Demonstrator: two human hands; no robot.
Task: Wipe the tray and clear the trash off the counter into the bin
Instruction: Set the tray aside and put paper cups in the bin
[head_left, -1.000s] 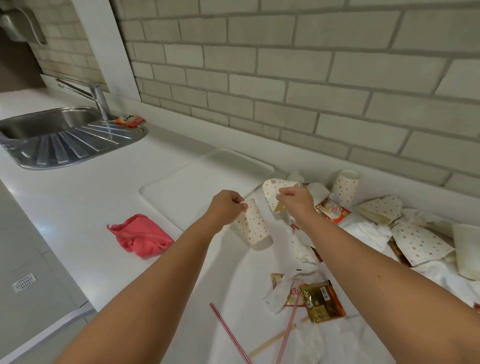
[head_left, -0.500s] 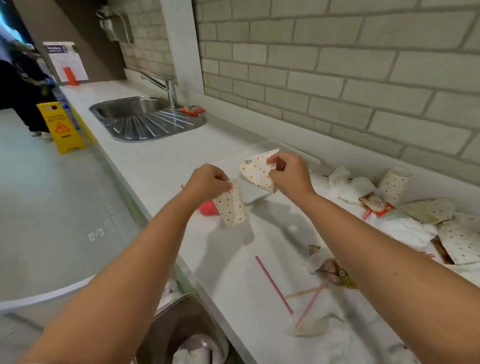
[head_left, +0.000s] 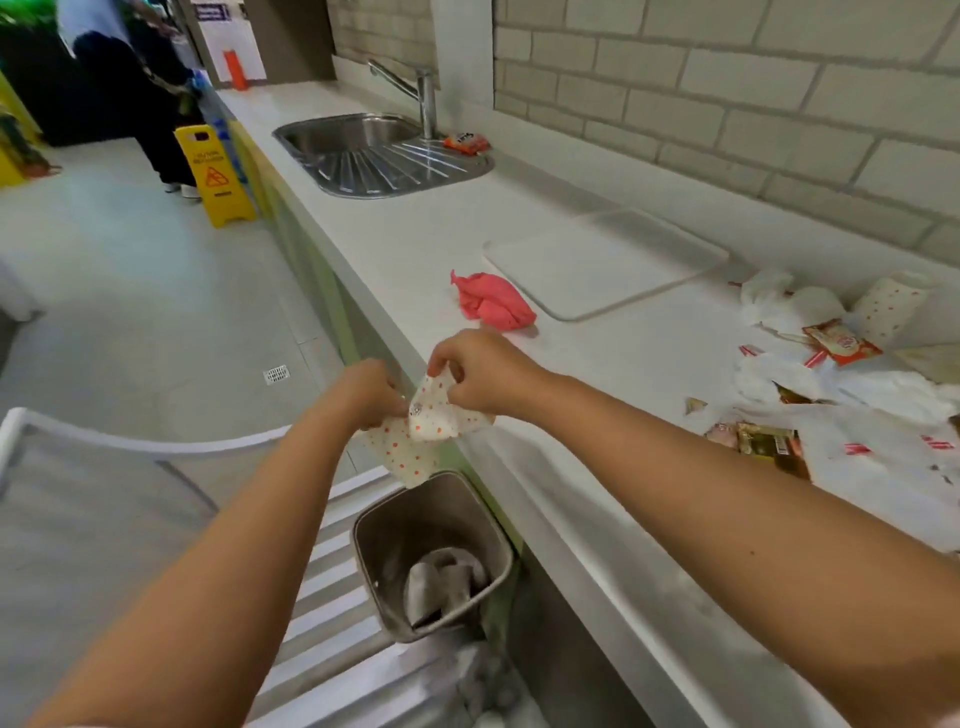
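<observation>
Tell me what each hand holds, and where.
The left hand pinches one dotted paper cup at its upper edge; the right hand pinches a second dotted cup by its top corner.

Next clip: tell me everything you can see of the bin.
The bin is a small, open-topped container with a rounded-rectangular mouth and smooth grey-brown walls; whether metal or plastic is unclear. It stands upright, low down against the front of the counter, and is seen from above. Crumpled pale trash lies at its bottom. No lid shows. Neither hand touches it: the left hand and right hand hold dotted paper cups above its far rim.
</observation>
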